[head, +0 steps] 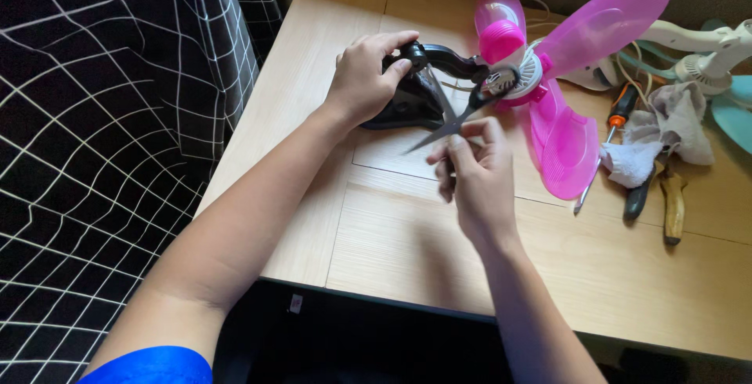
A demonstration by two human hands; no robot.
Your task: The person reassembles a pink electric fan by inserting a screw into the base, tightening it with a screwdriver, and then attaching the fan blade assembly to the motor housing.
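My left hand [364,79] clamps the black fan base [407,98] just above my right hand [478,173], whose fingers pinch the scissors [462,114] by the blades, their long axis slanting up and away toward the pink fan blades [564,141] beyond.

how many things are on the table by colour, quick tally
black: 2, scissors and the black part under the left hand
pink: 1, fan blade
orange: 1, screwdriver
grey: 1, rag
white: 1, fan body
total: 6

A pale wooden table [407,235] stands beside black white-gridded fabric [102,118], sunlit.
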